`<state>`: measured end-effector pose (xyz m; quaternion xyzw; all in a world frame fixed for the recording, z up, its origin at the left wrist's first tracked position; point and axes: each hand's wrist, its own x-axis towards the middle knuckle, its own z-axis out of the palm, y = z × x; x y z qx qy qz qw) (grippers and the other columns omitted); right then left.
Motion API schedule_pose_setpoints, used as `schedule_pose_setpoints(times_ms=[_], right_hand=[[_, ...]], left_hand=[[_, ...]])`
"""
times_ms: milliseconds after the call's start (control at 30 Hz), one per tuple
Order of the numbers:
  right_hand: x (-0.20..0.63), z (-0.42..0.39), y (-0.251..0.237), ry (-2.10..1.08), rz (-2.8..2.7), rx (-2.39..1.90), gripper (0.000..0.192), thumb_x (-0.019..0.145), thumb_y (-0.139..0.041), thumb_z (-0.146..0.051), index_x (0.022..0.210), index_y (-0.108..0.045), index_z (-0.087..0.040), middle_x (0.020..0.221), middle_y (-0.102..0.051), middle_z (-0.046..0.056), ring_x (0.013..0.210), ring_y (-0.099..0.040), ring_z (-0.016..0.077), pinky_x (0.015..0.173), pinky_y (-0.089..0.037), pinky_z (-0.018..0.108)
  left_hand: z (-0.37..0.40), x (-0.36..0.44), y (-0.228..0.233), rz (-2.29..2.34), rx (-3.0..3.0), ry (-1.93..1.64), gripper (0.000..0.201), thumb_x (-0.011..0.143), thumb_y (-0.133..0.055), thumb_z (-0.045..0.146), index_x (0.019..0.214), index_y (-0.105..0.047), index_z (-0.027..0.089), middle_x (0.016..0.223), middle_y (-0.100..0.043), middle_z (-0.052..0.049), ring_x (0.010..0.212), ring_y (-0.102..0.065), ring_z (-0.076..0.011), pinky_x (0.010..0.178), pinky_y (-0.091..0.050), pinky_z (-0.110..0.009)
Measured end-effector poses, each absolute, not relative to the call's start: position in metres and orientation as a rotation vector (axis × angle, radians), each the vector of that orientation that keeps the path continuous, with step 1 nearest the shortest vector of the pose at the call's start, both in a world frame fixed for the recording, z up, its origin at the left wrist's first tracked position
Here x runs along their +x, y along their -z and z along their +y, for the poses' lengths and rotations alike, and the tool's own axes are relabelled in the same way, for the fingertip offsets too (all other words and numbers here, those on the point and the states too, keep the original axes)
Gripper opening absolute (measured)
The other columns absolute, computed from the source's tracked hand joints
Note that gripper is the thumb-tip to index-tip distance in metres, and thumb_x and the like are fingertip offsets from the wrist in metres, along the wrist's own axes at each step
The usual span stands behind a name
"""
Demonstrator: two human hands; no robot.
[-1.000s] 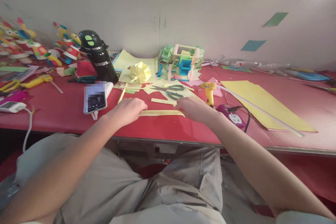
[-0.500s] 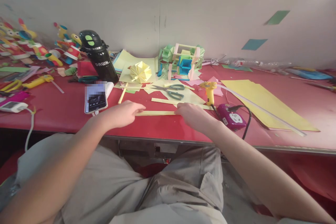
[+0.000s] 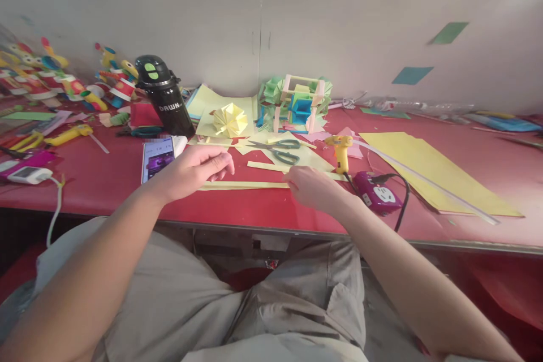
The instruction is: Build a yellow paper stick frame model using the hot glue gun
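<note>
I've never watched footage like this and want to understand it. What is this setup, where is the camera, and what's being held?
There's no machine: these are a person's bare hands, seen from a camera worn on their head.

The right hand has its fingertips at one end of a pale yellow paper strip; pinching or pressing, I can't tell. The left hand is near the other end, fingers curled, with nothing visibly held.

On the red table lie scissors, a yellow glue gun, yellow sheets and a phone.
</note>
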<state>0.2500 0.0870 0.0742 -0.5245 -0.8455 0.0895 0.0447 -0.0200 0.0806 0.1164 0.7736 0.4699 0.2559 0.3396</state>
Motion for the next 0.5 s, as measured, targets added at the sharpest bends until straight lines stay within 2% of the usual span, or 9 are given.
schedule_pose_setpoints(times_ms=[100, 167, 333, 500], right_hand=[[0.231, 0.076, -0.081, -0.521, -2.124, -1.244, 0.022, 0.099, -0.045, -0.030, 0.096, -0.063, -0.018, 0.093, -0.068, 0.008, 0.084, -0.062, 0.0185, 0.071, -0.047, 0.028], [0.214, 0.068, -0.086, -0.717, -1.993, -1.011, 0.027, 0.098, -0.048, -0.043, 0.102, -0.059, -0.019, 0.096, -0.068, 0.007, 0.083, -0.062, 0.0168, 0.070, -0.048, 0.027], [0.183, 0.064, -0.083, -0.930, -1.911, -0.815, 0.034, 0.098, -0.045, -0.051, 0.086, -0.054, -0.019, 0.082, -0.065, 0.003, 0.073, -0.057, 0.0140, 0.066, -0.044, 0.026], [0.187, 0.074, -0.072, -1.066, -1.819, -0.704, 0.042, 0.097, -0.046, -0.051, 0.070, -0.049, -0.019, 0.063, -0.049, -0.002, 0.059, -0.045, 0.0106, 0.057, -0.037, 0.025]], left_hand=[[0.081, -0.017, -0.113, 1.202, 1.983, -0.632, 0.044, 0.095, -0.042, 0.053, 0.079, -0.062, 0.017, 0.070, -0.056, -0.003, 0.064, -0.051, -0.0126, 0.055, -0.042, -0.022], [0.080, -0.013, -0.110, 1.182, 1.971, -0.616, 0.045, 0.095, -0.042, 0.054, 0.076, -0.059, 0.017, 0.069, -0.054, -0.002, 0.063, -0.049, -0.0123, 0.055, -0.040, -0.023], [0.075, 0.001, -0.101, 1.144, 1.974, -0.593, 0.047, 0.095, -0.041, 0.056, 0.069, -0.048, 0.018, 0.066, -0.046, 0.001, 0.061, -0.042, -0.0120, 0.056, -0.035, -0.025], [0.072, 0.006, -0.095, 1.042, 1.873, -0.530, 0.049, 0.098, -0.035, 0.055, 0.067, -0.045, 0.018, 0.065, -0.046, 0.000, 0.061, -0.042, -0.0123, 0.057, -0.036, -0.027]])
